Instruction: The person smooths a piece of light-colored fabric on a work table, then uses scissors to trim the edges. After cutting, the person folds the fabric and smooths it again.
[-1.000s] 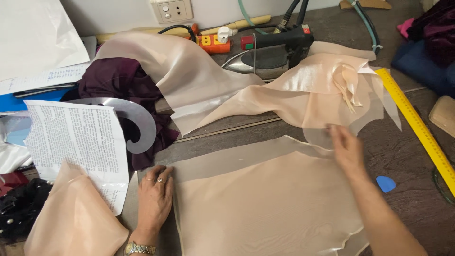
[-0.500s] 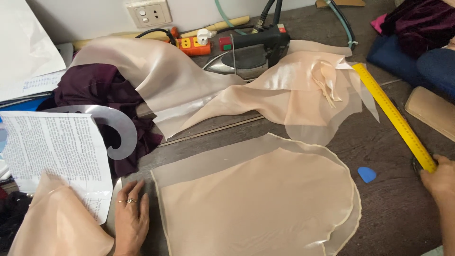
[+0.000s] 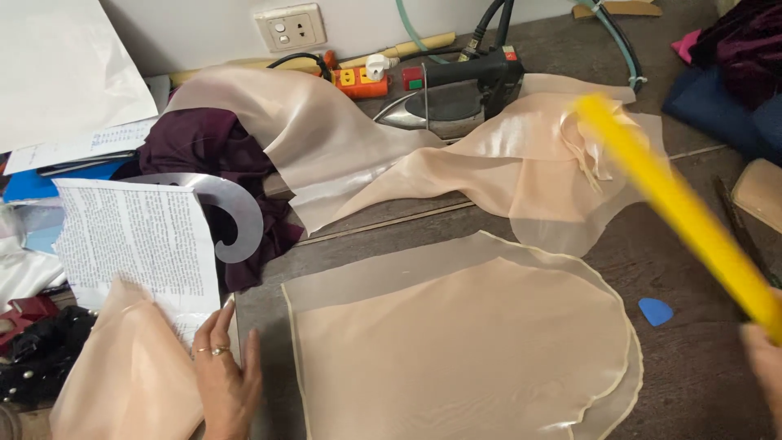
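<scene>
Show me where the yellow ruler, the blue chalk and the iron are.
yellow ruler [image 3: 668,200], head view, middle of its blurred length.
blue chalk [image 3: 655,310], head view, centre of the piece.
iron [image 3: 444,102], head view, its shiny soleplate.

A black-handled iron [image 3: 456,94] rests at the table's back edge beside an orange power strip [image 3: 365,80], below a wall socket [image 3: 290,27], while dark purple cloth [image 3: 216,155], a clear curved ruler [image 3: 232,216], a printed paper sheet [image 3: 134,240] and a blue chalk piece [image 3: 655,310] lie about
</scene>
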